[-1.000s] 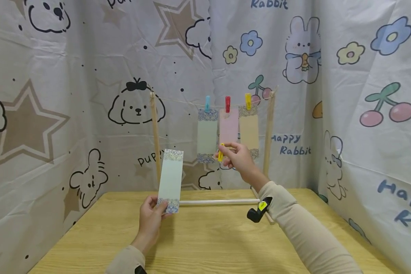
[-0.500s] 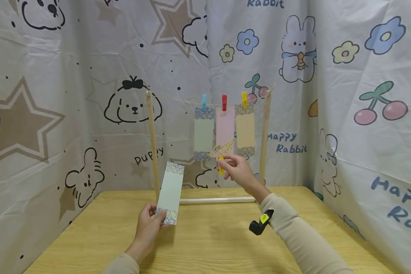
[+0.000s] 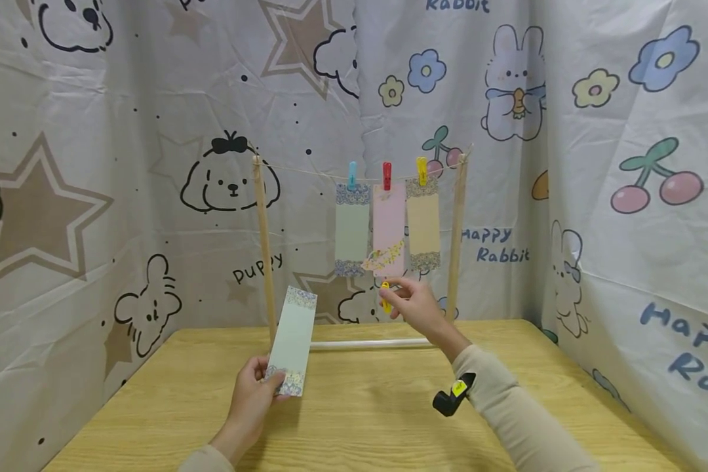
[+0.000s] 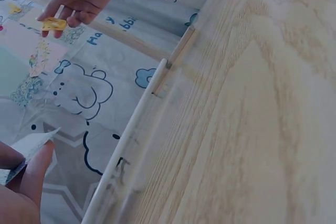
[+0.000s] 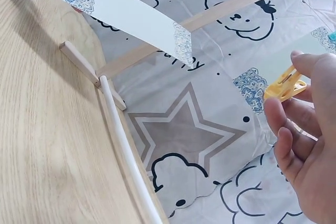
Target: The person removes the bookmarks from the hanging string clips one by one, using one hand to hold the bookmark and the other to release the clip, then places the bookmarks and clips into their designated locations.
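Left hand point(image 3: 252, 401) on held card point(image 3: 293, 337), right hand point(image 3: 420, 308) on held clip point(image 3: 386, 298)

Hands are apart, each clamped on its own item. Position reference: the pink card point(image 3: 388, 219).

Left: thumb over the front of the lower patterned band, fingers behind. Held card is pale green, patterned at both ends, top end leaning right. Sits lower left of the pink card, nearer the person.

Right: thumb and index fingertips pinch the held clip, yellow, other fingers loosely curled. In head view it shows just below the pink card; can't tell the depth gap. Held clip and held card are well apart.

Next out: the pink card has a yellow floral print across its bottom and a red clip point(image 3: 387, 176) at its top. Just left of it, hanging green card point(image 3: 351, 229) under a blue clip point(image 3: 352, 176). Just right, tan card point(image 3: 423, 219) under a second yellow clip point(image 3: 422, 170). Both neighbours carry patterned bands top and bottom.

String point(image 3: 307, 170) passes above the pink card with a slight sag. Left post point(image 3: 263, 249) is well left of it, right post point(image 3: 457, 236) right of it, past the tan card. White bar point(image 3: 372, 344) runs below it, low by the table point(image 3: 354, 419). Black device point(image 3: 445, 402) with a yellow label on the right wrist, below and right of it. Cartoon-print curtain point(image 3: 212, 85) behind it.
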A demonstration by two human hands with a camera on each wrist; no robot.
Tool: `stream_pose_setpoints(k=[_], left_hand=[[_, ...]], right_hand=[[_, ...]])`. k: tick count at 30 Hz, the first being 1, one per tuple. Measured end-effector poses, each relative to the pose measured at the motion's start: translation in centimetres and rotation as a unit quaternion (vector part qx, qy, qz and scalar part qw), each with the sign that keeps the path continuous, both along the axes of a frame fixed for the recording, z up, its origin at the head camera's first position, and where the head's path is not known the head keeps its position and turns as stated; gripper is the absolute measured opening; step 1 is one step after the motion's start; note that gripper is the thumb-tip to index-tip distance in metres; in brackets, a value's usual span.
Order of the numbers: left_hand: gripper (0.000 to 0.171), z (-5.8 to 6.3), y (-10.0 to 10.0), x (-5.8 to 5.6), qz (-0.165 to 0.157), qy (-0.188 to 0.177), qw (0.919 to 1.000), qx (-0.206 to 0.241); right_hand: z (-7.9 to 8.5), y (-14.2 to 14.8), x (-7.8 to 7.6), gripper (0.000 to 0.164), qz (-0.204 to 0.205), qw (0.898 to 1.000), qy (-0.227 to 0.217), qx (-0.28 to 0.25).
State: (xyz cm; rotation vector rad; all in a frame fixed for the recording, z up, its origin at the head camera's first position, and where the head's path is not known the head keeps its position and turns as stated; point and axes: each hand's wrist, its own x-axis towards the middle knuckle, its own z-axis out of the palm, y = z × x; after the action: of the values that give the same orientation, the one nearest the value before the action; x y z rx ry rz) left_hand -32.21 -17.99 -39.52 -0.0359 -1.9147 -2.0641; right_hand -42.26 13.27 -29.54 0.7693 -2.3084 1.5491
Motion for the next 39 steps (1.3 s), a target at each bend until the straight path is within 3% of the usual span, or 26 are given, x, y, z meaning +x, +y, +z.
stream_pose_setpoints(k=[7, 20, 26, 33, 39], left_hand=[[0.024, -0.5, -0.5, 0.7, -0.005, -0.022, 0.9994, -0.026], [0.036, -1.4, -1.0, 1.4, -0.020, -0.044, 0.9943, -0.095], [0.039, -1.9, -0.8, 1.5, -0.024, -0.050, 0.9917, -0.116], [0.043, -1.7, -0.8, 1.9, -0.022, -0.067, 0.9867, -0.147], [0.042, -1.7, -0.7, 1.9, -0.026, -0.074, 0.9839, -0.161]], right_hand=[[-2.2, 0.4, -0.7, 0.049, -0.028, 0.999, 0.007, 0.026], [-6.0, 2.1, -1.0, 0.048, -0.061, 0.998, -0.034, -0.003], [-7.9, 2.7, -1.5, 0.051, -0.083, 0.995, -0.047, 0.019], [-9.0, 3.3, -2.2, 0.047, -0.080, 0.996, -0.043, 0.023], [-9.9, 3.8, -2.4, 0.045, -0.103, 0.993, -0.047, 0.033]])
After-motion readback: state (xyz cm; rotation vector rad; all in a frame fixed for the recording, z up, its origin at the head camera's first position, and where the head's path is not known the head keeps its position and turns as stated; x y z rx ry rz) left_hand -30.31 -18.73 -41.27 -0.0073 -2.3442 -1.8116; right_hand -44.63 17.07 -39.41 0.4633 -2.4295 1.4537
